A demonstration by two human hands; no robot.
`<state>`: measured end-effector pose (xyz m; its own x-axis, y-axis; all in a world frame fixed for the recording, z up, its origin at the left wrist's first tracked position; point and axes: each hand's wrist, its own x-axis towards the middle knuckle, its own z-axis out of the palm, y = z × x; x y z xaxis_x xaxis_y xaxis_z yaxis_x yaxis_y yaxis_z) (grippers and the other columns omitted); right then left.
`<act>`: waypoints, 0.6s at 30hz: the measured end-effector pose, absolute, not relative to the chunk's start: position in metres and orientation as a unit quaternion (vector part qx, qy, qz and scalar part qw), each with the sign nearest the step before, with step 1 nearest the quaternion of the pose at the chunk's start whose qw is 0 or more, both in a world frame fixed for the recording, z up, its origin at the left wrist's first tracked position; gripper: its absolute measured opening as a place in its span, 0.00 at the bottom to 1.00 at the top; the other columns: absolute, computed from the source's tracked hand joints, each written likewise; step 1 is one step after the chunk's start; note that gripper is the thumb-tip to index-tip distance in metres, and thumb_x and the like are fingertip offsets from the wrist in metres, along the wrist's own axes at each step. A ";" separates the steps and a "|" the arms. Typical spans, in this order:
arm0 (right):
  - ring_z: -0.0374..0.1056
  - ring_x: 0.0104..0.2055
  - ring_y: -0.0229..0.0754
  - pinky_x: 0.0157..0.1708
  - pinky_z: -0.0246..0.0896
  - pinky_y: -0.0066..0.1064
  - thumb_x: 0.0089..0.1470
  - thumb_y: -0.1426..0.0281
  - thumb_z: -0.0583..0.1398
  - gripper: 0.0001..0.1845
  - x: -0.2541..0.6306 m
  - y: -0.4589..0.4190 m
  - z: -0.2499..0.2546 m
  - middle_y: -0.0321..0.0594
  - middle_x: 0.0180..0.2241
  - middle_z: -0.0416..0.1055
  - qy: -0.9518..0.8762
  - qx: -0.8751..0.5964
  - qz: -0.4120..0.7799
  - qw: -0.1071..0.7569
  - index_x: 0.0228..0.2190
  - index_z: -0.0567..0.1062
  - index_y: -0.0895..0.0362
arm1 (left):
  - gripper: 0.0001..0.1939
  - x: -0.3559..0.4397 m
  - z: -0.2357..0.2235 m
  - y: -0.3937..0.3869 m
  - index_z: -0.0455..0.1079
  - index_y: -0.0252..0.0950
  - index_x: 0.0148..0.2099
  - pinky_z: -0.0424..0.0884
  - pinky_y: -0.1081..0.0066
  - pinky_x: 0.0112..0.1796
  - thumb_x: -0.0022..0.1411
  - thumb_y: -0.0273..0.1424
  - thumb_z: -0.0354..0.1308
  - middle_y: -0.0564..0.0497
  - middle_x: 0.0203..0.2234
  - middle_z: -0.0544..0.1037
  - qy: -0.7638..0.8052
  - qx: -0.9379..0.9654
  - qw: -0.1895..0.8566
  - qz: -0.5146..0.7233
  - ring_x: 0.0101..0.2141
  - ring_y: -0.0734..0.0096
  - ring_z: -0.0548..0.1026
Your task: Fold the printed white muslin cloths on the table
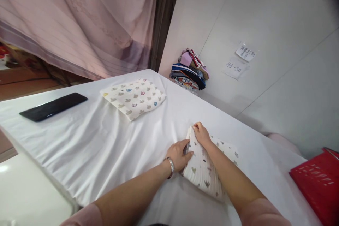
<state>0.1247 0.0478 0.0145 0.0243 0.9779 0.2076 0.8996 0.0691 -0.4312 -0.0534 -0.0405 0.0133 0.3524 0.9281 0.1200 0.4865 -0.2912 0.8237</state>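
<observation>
A folded white cloth (201,169), crinkled like muslin and printed with small green and grey plants, lies on the white-covered table (148,162). With its fingers closed, my right hand (201,135) pinches the cloth's far corner. My left hand (180,155), wearing a silver bracelet (171,167), grips the cloth's left edge with the thumb on top; some of its fingers are hidden under the fabric. Part of the cloth spreads out beyond my right forearm. Farther back on the table lies a second folded white cloth (135,98) with a mushroom print.
A black phone-like slab (54,106) rests at the table's left. Folded clothes (189,72) are stacked beyond the far edge, against the grey wall (265,17) with handwritten paper notes (237,67). A red bag (317,180) stands at right; a pink curtain (106,17) hangs behind.
</observation>
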 end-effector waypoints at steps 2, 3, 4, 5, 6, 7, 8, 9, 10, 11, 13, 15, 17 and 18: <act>0.65 0.39 0.40 0.37 0.55 0.29 0.53 0.66 0.50 0.11 0.126 0.048 0.015 0.39 0.36 0.71 -0.707 -0.663 0.090 0.229 0.38 0.67 0.53 | 0.27 -0.053 0.014 -0.041 0.61 0.37 0.55 0.60 0.65 0.50 0.54 0.39 0.52 0.49 0.48 0.70 0.477 0.741 0.357 0.309 0.47 0.63 0.67; 0.65 0.40 0.40 0.39 0.55 0.29 0.53 0.66 0.50 0.12 0.126 0.048 0.015 0.39 0.37 0.70 -0.714 -0.656 0.092 0.228 0.38 0.68 0.53 | 0.27 -0.053 0.014 -0.041 0.60 0.37 0.56 0.60 0.65 0.50 0.54 0.39 0.52 0.49 0.49 0.70 0.477 0.742 0.357 0.309 0.47 0.63 0.67; 0.65 0.40 0.40 0.39 0.55 0.29 0.53 0.66 0.50 0.12 0.126 0.048 0.015 0.40 0.37 0.70 -0.719 -0.651 0.092 0.226 0.37 0.68 0.53 | 0.27 -0.053 0.014 -0.040 0.60 0.37 0.56 0.60 0.65 0.50 0.54 0.39 0.52 0.49 0.49 0.70 0.476 0.742 0.356 0.310 0.47 0.63 0.67; 0.65 0.40 0.40 0.39 0.55 0.29 0.53 0.65 0.50 0.11 0.126 0.049 0.015 0.39 0.36 0.70 -0.722 -0.648 0.092 0.224 0.35 0.69 0.54 | 0.27 -0.053 0.014 -0.040 0.60 0.37 0.56 0.60 0.65 0.50 0.54 0.39 0.52 0.49 0.49 0.70 0.475 0.742 0.356 0.311 0.48 0.63 0.67; 0.65 0.39 0.41 0.39 0.55 0.30 0.53 0.65 0.50 0.11 0.126 0.049 0.015 0.39 0.34 0.70 -0.724 -0.647 0.091 0.224 0.33 0.70 0.54 | 0.27 -0.053 0.014 -0.041 0.60 0.37 0.56 0.60 0.65 0.50 0.54 0.39 0.52 0.49 0.49 0.70 0.474 0.742 0.357 0.312 0.48 0.63 0.67; 0.65 0.37 0.41 0.38 0.56 0.30 0.53 0.64 0.49 0.11 0.125 0.049 0.015 0.39 0.33 0.70 -0.723 -0.648 0.089 0.224 0.31 0.70 0.54 | 0.27 -0.054 0.014 -0.041 0.60 0.38 0.56 0.60 0.65 0.50 0.54 0.39 0.52 0.49 0.48 0.70 0.472 0.742 0.358 0.312 0.47 0.63 0.67; 0.64 0.35 0.41 0.36 0.56 0.30 0.53 0.64 0.49 0.11 0.125 0.048 0.016 0.39 0.31 0.70 -0.720 -0.650 0.087 0.227 0.30 0.70 0.54 | 0.28 -0.054 0.014 -0.041 0.59 0.38 0.56 0.60 0.65 0.50 0.54 0.40 0.53 0.49 0.48 0.70 0.472 0.742 0.360 0.312 0.47 0.63 0.67; 0.64 0.34 0.41 0.35 0.56 0.30 0.53 0.63 0.49 0.12 0.125 0.048 0.016 0.38 0.30 0.70 -0.717 -0.653 0.085 0.231 0.29 0.69 0.54 | 0.28 -0.054 0.014 -0.042 0.59 0.38 0.57 0.61 0.64 0.49 0.54 0.40 0.53 0.49 0.48 0.70 0.472 0.741 0.362 0.311 0.47 0.63 0.67; 0.64 0.34 0.41 0.35 0.56 0.30 0.53 0.63 0.49 0.12 0.126 0.047 0.017 0.38 0.29 0.70 -0.712 -0.656 0.082 0.237 0.29 0.69 0.54 | 0.29 -0.054 0.014 -0.042 0.58 0.39 0.57 0.61 0.64 0.49 0.53 0.40 0.53 0.48 0.47 0.70 0.471 0.741 0.364 0.312 0.46 0.62 0.68; 0.64 0.33 0.41 0.35 0.56 0.30 0.54 0.62 0.48 0.13 0.126 0.046 0.018 0.38 0.29 0.69 -0.708 -0.658 0.078 0.244 0.30 0.68 0.55 | 0.30 -0.054 0.014 -0.043 0.58 0.39 0.57 0.61 0.64 0.48 0.53 0.41 0.54 0.48 0.47 0.70 0.468 0.741 0.366 0.313 0.46 0.62 0.68; 0.64 0.34 0.41 0.35 0.56 0.30 0.54 0.61 0.46 0.14 0.128 0.045 0.019 0.39 0.29 0.69 -0.698 -0.664 0.071 0.260 0.31 0.68 0.55 | 0.31 -0.055 0.014 -0.045 0.56 0.39 0.58 0.62 0.64 0.47 0.53 0.41 0.54 0.47 0.45 0.70 0.455 0.744 0.372 0.317 0.45 0.62 0.68; 0.64 0.33 0.41 0.34 0.56 0.30 0.54 0.61 0.46 0.15 0.129 0.044 0.020 0.38 0.28 0.69 -0.692 -0.667 0.069 0.267 0.32 0.68 0.55 | 0.32 -0.054 0.014 -0.046 0.55 0.40 0.59 0.63 0.64 0.46 0.52 0.41 0.55 0.47 0.44 0.71 0.446 0.744 0.379 0.321 0.44 0.61 0.68; 0.64 0.31 0.41 0.33 0.55 0.29 0.54 0.60 0.48 0.14 0.128 0.044 0.020 0.37 0.27 0.69 -0.693 -0.666 0.073 0.267 0.30 0.68 0.54 | 0.32 -0.054 0.014 -0.046 0.55 0.40 0.59 0.64 0.64 0.46 0.52 0.41 0.55 0.48 0.43 0.70 0.447 0.736 0.391 0.325 0.43 0.62 0.69; 0.64 0.31 0.41 0.32 0.55 0.29 0.53 0.60 0.48 0.13 0.128 0.045 0.019 0.36 0.26 0.69 -0.694 -0.665 0.075 0.266 0.30 0.68 0.53 | 0.32 -0.053 0.013 -0.046 0.55 0.40 0.59 0.64 0.64 0.46 0.52 0.40 0.55 0.48 0.43 0.70 0.451 0.728 0.398 0.329 0.43 0.63 0.69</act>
<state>0.1279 0.0446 0.0194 0.0246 0.9628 0.2691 0.8828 0.1054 -0.4578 -0.0532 -0.0458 0.0132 0.3774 0.9183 0.1197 0.3948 -0.2764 0.8762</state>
